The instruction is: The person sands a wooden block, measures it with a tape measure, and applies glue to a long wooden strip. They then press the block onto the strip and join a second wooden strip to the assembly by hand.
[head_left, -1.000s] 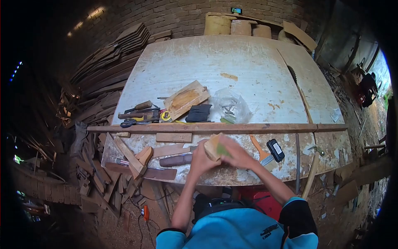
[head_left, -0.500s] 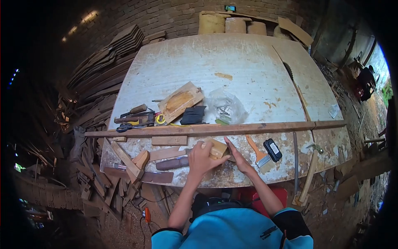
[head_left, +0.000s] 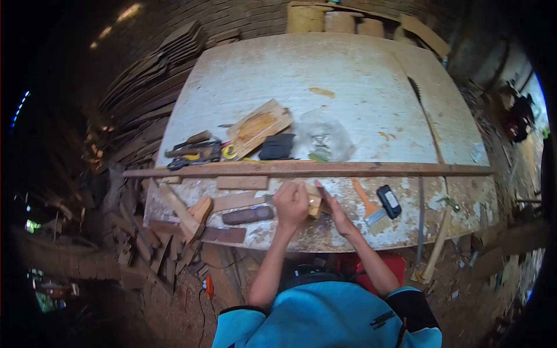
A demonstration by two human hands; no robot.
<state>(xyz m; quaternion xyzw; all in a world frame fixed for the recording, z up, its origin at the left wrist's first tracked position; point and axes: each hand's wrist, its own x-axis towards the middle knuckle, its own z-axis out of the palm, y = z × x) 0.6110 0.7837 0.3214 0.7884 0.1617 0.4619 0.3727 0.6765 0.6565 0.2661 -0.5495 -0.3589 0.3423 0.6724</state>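
Note:
A small pale wooden block [head_left: 314, 202] is between my two hands at the front of the workbench. My left hand [head_left: 291, 203] is closed with curled fingers at the block's left side; whatever is inside it is hidden. Along the block's right side lies my right hand [head_left: 337, 216], its fingers stretched out and flat. To the left of my left hand are a dark purplish-brown tool [head_left: 248, 215] and a flat wooden piece [head_left: 241, 200]. A paintbrush [head_left: 371, 209] and a black case with a white label [head_left: 389, 201] lie right of my right hand.
A long wooden bar [head_left: 325, 169] crosses the bench. Behind it are a plastic bag [head_left: 325, 138], a stained board [head_left: 259, 129], a black cloth-like piece [head_left: 277, 147] and dark tools [head_left: 194, 152]. A hammer [head_left: 440, 240] lies at the right edge, angled wood pieces [head_left: 183, 211] at the left.
The fingers of my left hand have curled in from a spread grasp over the block. My right hand still lies along its side. The whole view has shifted slightly.

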